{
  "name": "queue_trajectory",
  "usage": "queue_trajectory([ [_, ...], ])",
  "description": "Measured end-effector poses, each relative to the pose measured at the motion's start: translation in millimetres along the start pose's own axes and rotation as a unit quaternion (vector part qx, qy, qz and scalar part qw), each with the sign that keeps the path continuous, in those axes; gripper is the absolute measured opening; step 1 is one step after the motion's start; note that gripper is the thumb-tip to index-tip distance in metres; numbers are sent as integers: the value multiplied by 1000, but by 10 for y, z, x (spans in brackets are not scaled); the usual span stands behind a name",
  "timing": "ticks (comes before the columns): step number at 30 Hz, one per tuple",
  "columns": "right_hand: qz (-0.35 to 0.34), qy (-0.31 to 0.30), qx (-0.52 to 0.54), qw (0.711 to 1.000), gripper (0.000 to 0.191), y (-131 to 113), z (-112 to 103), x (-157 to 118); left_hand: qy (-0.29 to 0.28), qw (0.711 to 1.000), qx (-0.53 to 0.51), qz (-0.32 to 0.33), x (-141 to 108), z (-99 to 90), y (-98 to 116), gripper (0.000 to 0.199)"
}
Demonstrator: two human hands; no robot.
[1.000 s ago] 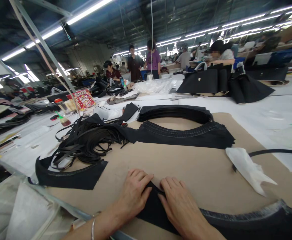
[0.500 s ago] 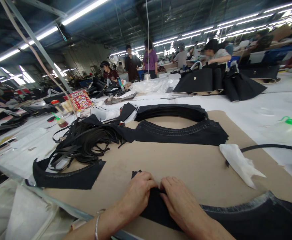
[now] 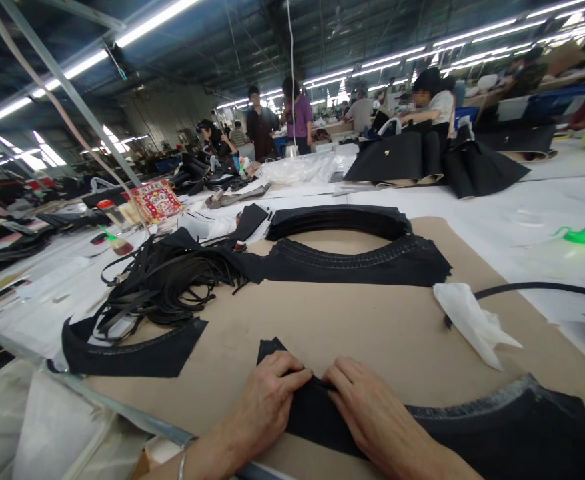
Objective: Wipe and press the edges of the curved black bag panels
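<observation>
A black curved panel of sheet material (image 3: 527,433) lies along the near edge of the table, with a pale, rough strip running along its inner curve. My left hand (image 3: 268,393) pinches the panel's upper edge near its left end, thumb and fingers together. Close beside it, my right hand (image 3: 365,403) has its bent fingers pressed on the same edge, which looks folded over between the two hands. The panel's left tip sticks out beyond my left fingers. What lies under my right palm is hidden.
Tan board (image 3: 322,320) covers the worktop. Farther back lie stacked black curved panels (image 3: 352,267), with a heap of black strips (image 3: 167,280) at left. Another curved panel (image 3: 137,353) sits near the left edge. White crumpled paper (image 3: 467,323) and a green-tipped bottle (image 3: 579,235) are at right.
My left hand has shifted slightly down and towards me, baring more of the panel's left tip. The gap between my hands is a little wider. The view has shifted slightly.
</observation>
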State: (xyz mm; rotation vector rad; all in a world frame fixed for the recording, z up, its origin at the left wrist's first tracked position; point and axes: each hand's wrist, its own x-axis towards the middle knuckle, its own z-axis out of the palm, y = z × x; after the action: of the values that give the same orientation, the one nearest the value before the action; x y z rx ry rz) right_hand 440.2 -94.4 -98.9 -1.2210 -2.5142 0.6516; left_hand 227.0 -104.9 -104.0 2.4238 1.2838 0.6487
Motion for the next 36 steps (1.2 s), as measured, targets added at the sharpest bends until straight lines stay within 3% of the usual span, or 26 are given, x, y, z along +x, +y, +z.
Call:
queue_trajectory([
  [10,25,0,20,999,15,43,0,-8,1,1000,-15,-26,29,-32,83,41],
  [16,54,-25,13,998,14,-31,-54,48,5,999,8,-45,133,-14,117,31],
  [22,76,-22,4,997,14,-77,-36,53,-48,999,-6,-13,231,49,126,31],
  [36,63,-41,76,994,14,83,-125,-177,-49,998,-34,2,58,29,196,38],
])
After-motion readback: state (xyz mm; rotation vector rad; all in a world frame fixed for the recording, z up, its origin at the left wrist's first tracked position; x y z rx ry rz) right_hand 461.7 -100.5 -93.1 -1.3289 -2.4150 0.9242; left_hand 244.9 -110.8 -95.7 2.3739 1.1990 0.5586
